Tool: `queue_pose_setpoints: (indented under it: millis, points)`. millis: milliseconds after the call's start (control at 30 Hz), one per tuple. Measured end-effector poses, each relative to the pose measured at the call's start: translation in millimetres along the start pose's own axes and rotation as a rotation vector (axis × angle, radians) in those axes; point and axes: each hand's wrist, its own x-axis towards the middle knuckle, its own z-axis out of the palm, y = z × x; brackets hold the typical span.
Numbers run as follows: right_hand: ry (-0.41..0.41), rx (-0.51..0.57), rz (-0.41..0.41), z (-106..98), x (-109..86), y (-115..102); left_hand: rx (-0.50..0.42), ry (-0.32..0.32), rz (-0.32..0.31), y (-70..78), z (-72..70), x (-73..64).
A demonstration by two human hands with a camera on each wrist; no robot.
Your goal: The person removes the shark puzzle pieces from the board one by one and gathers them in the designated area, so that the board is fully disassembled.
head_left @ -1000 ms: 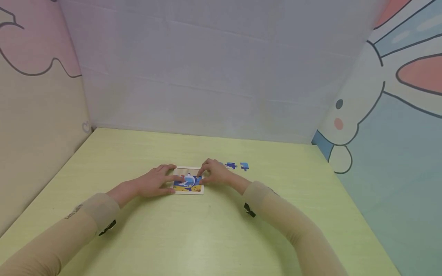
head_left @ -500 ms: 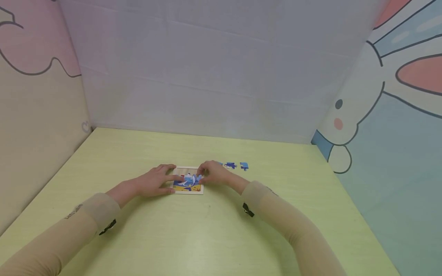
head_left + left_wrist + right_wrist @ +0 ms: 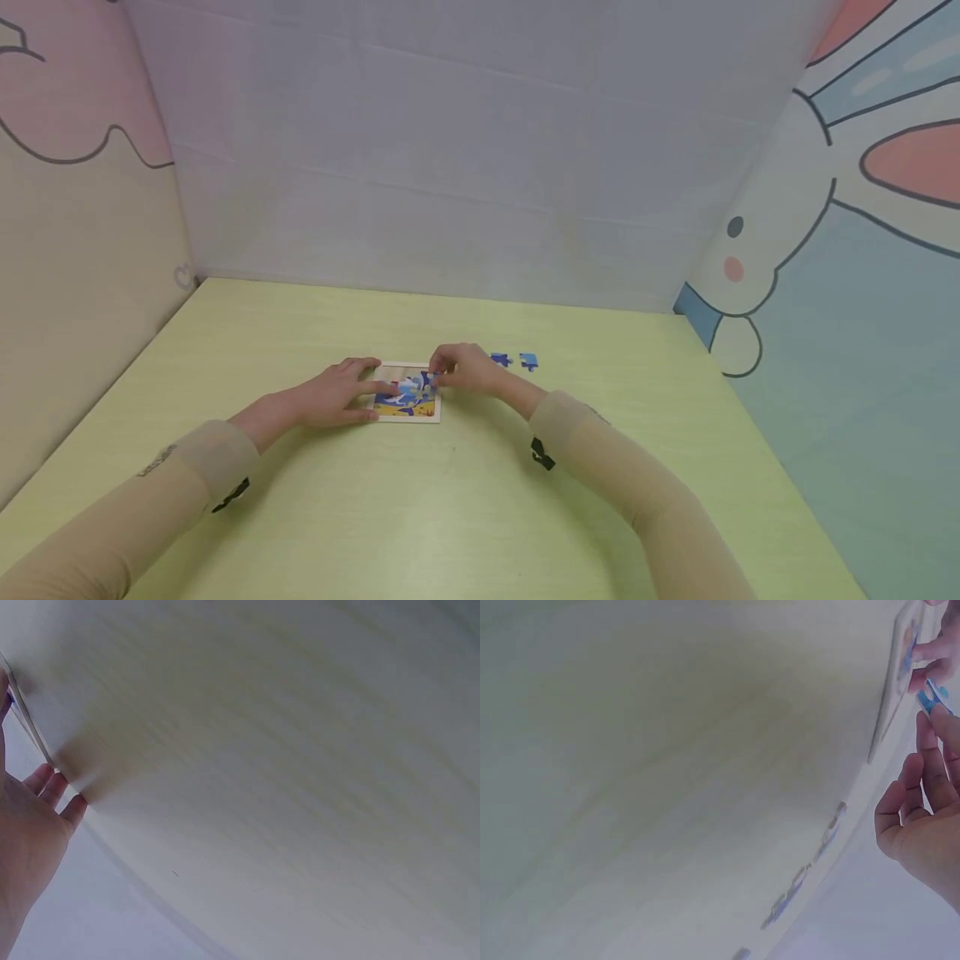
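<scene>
A jigsaw puzzle [image 3: 408, 408] with a blue-and-white sea animal over yellow sand lies partly filled in a white-edged tray [image 3: 408, 420]. The bare wooden base shows along its far side. My left hand [image 3: 336, 395] rests spread across the tray's left edge, index finger reaching onto the picture. In the left wrist view, fingertips of the left hand [image 3: 34, 840] touch the tray's edge. Over the tray's right side, my right hand [image 3: 467, 368] pinches a blue puzzle piece [image 3: 928, 699] between thumb and index finger, tilted up in the right wrist view.
Beyond the right hand lie a dark blue loose piece [image 3: 501, 360] and a lighter blue loose piece [image 3: 528, 362]. The right wrist view shows another loose piece [image 3: 830, 831] nearer the tray. Printed walls stand around the pale yellow table [image 3: 450, 500].
My right hand has shifted slightly toward the tray's far right corner, and the piece has come up with it. The left hand has stayed in place.
</scene>
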Motion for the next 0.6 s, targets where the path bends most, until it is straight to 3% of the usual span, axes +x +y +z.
queue_pose_setpoints:
  millis: [400,600]
  points:
    - [0.010,0.000,-0.054,-36,-33.6,20,0.014,0.022,0.004,1.9,-0.3,-3.2]
    - [-0.005,-0.007,-0.018,-52,-54.9,38,0.018,0.020,0.010,1.0,-0.7,-3.0]
